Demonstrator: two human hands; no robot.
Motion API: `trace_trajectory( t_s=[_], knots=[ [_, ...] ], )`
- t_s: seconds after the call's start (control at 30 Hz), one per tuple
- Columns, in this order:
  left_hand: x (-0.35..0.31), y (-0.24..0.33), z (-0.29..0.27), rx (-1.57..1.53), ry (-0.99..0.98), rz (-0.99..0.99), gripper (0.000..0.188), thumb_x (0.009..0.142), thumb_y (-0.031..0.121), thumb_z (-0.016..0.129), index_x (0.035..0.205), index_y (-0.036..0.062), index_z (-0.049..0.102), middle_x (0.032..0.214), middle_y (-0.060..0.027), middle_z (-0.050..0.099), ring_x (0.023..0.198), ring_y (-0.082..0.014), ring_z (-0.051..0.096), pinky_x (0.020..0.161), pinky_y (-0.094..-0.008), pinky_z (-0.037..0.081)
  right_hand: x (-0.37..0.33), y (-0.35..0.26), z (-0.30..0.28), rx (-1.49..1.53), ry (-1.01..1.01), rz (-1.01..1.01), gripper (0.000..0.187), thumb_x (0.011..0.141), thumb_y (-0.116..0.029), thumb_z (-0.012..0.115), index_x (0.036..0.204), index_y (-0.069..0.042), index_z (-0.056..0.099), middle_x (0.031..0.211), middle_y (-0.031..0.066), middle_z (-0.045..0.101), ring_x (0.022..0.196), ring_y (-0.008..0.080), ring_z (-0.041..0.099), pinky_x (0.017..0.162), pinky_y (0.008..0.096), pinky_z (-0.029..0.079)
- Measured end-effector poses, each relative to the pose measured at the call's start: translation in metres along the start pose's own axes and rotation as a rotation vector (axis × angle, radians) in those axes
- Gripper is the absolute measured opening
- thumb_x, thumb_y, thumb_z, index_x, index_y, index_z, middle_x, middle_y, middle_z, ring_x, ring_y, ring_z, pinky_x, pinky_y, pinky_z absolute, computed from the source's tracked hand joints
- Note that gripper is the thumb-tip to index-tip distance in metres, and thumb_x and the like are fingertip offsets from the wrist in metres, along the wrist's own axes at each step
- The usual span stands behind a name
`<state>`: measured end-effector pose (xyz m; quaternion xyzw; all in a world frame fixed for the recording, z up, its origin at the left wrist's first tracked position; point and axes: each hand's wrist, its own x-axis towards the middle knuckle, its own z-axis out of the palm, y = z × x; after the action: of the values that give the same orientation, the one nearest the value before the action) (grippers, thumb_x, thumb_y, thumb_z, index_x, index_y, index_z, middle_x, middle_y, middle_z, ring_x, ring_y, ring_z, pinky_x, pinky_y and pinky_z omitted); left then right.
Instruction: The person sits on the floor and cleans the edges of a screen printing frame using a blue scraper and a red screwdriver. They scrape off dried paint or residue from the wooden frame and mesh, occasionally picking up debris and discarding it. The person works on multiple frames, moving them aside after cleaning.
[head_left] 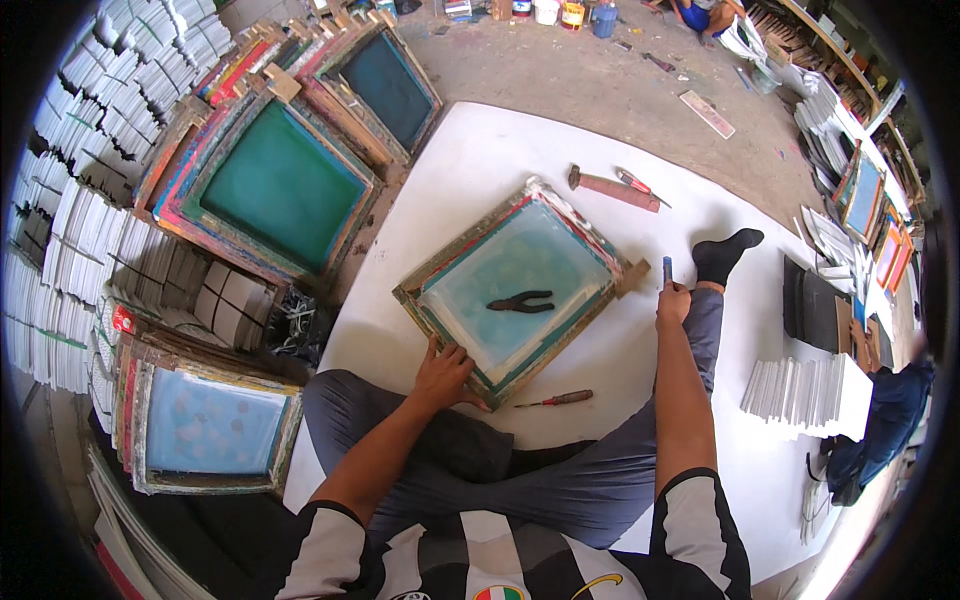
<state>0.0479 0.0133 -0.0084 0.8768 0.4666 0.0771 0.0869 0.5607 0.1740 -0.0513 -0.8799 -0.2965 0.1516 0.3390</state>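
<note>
A wooden screen-printing frame (pixel 530 378) with pale blue-green mesh lies tilted on the white surface before me. My left hand (pixel 445 375) grips its near left edge, fingers over the rim and thumb on the outer side. Black-handled pliers (pixel 520 301) rest on the mesh. To the right of the frame my right hand (pixel 674 303) is closed around a short blue stick-shaped object (pixel 667 268), upright and apart from the frame; its lower part is hidden in the fist. A small wood piece (pixel 633 277) juts from the frame's right corner. A screwdriver (pixel 557 399) lies by the near edge.
A hammer (pixel 615 190) and a red-handled tool (pixel 640 183) lie beyond the frame. Other screen frames (pixel 285 185) lean at the left, beside bundled paper stacks (pixel 60 300). My outstretched leg (pixel 705 320) is at the right, near a white stack (pixel 800 392) and another person (pixel 880 420).
</note>
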Motion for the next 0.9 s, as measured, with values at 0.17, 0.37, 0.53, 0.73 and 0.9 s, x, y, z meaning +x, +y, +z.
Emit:
trace_trajectory(
  t_s=[0.17, 0.37, 0.53, 0.73, 0.9],
  knots=[
    [0.011, 0.042, 0.009, 0.007, 0.019, -0.203, 0.097, 0.057, 0.082, 0.077, 0.112, 0.0038, 0.073, 0.122, -0.0171, 0.064, 0.129, -0.0355, 0.053, 0.112, -0.0772, 0.025, -0.050, 0.003, 0.014, 0.368, -0.254, 0.215, 0.035, 0.098, -0.020, 0.068, 0.127, -0.001, 0.067, 0.094, 0.0128, 0.076, 0.076, 0.0195, 0.070, 0.063, 0.0381, 0.056],
    [0.039, 0.046, 0.007, -0.167, -0.079, -0.243, 0.099, 0.069, 0.079, 0.074, 0.130, 0.0014, 0.065, 0.131, -0.0213, 0.061, 0.135, -0.0417, 0.049, 0.117, -0.0732, 0.023, -0.072, 0.028, 0.016, -0.131, -0.154, -0.340, 0.042, 0.090, -0.026, 0.075, 0.124, -0.003, 0.067, 0.098, 0.0176, 0.073, 0.083, 0.0343, 0.070, 0.079, 0.0462, 0.056],
    [0.004, -0.033, 0.002, 0.022, 0.063, -0.208, 0.102, 0.071, 0.078, 0.074, 0.138, 0.0021, 0.059, 0.145, -0.0243, 0.054, 0.147, -0.0439, 0.037, 0.123, -0.0618, 0.023, -0.188, -0.031, -0.037, -0.620, -0.413, -0.842, 0.045, 0.088, -0.035, 0.077, 0.123, -0.009, 0.066, 0.102, 0.0187, 0.069, 0.099, 0.0369, 0.068, 0.090, 0.0489, 0.053],
    [0.005, -0.045, -0.019, 0.018, -0.079, -0.255, 0.104, 0.071, 0.077, 0.076, 0.144, 0.0053, 0.055, 0.149, -0.0238, 0.049, 0.148, -0.0440, 0.036, 0.125, -0.0538, 0.024, -0.251, -0.055, -0.037, -0.338, -0.968, -0.459, 0.066, 0.087, -0.043, 0.079, 0.136, -0.007, 0.054, 0.130, 0.0262, 0.064, 0.123, 0.0399, 0.062, 0.099, 0.0496, 0.051],
    [0.000, -0.040, -0.030, -0.060, -0.144, -0.206, 0.101, 0.074, 0.075, 0.076, 0.145, 0.0058, 0.055, 0.149, -0.0247, 0.048, 0.148, -0.0444, 0.035, 0.125, -0.0533, 0.025, -0.248, -0.034, -0.023, -0.209, -0.846, -0.601, 0.071, 0.084, -0.044, 0.082, 0.134, -0.003, 0.054, 0.128, 0.0275, 0.065, 0.124, 0.0400, 0.062, 0.101, 0.0496, 0.051]
  ],
)
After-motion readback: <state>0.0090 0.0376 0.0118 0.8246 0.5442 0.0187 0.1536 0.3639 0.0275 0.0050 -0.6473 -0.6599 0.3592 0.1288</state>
